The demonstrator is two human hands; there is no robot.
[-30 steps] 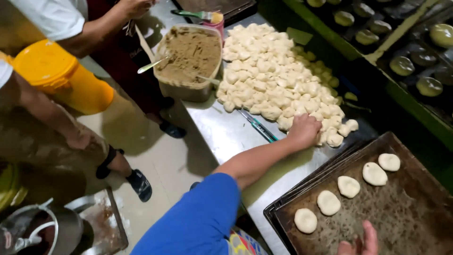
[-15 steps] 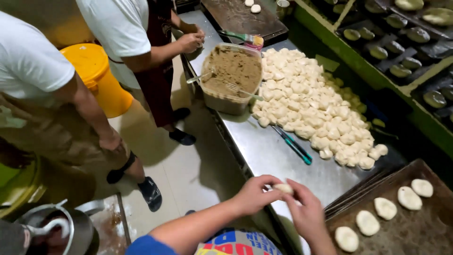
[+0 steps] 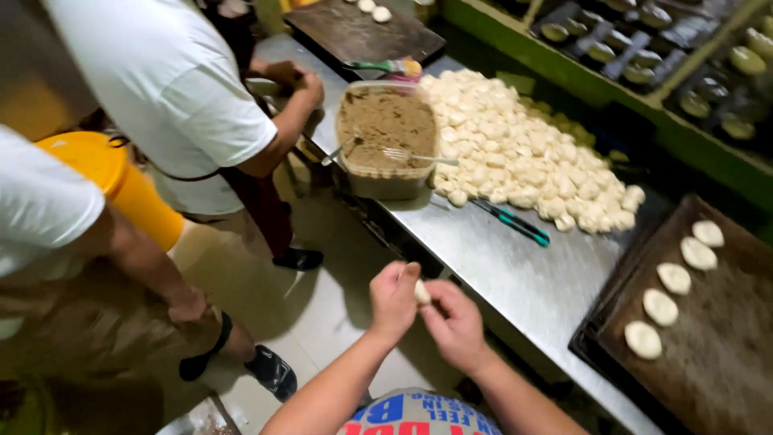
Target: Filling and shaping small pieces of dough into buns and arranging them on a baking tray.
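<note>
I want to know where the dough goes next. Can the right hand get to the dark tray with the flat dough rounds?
Probably yes. The right hand is pinching a dough piece with the left hand, and only bare steel table lies between it and the dark baking tray.

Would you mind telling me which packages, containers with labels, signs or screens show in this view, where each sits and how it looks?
No signs or screens show.
Clear plastic tub: on the steel table beside the dough pile; rectangular, full of brown filling, fork resting in it.
Yellow bucket: on the floor at left; round, no label visible.
Printed shirt: bottom edge, blue and red lettering on white.
</note>
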